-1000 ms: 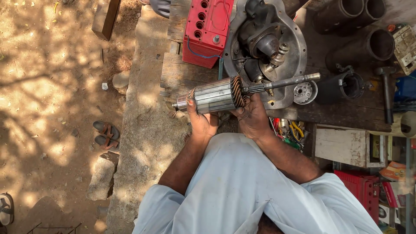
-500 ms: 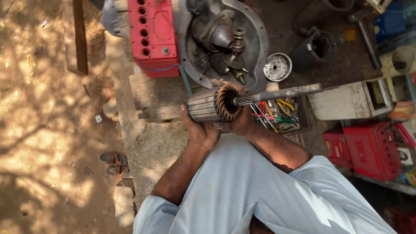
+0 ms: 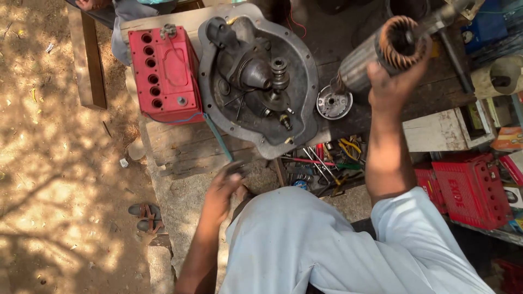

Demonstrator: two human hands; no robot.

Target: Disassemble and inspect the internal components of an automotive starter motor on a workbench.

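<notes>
A: Status on the armature (image 3: pixel 376 51)?

B: Right hand (image 3: pixel 397 81) has it alone now, lifted to the far right over the workbench (image 3: pixel 180 144). Fingers wrapped around the laminated body just below the copper winding end, clamped tight. Shaft points up and right, out toward the frame edge.

A: Half a second ago both hands were on it.

B: Yes, held level near the body then. The left hand (image 3: pixel 223 193) has let go and dropped to the near edge of the bench. Fingers curled around something small and dark; motion blur, can't tell what it is or how firmly it's gripped.

A: So what does that mean?

B: My read: the rotor is now carried one-handed, clear of the bench, and the left is free for a tool or a part. Not set down and not fitted into anything.

A: What's around it?

B: Big grey round housing (image 3: pixel 256 81) with a gear stub in the middle, flat on the bench, left of the armature. Small round end plate (image 3: pixel 334 103) just right of the housing, almost under the armature. Red battery case (image 3: pixel 166 73) at far left of the bench. Open tray of hand tools (image 3: pixel 327 163) near the person's lap. Red crates (image 3: pixel 468 190) low on the right.

A: Anyone else?

B: Part of another person at the far left edge, not touching anything here.
</notes>
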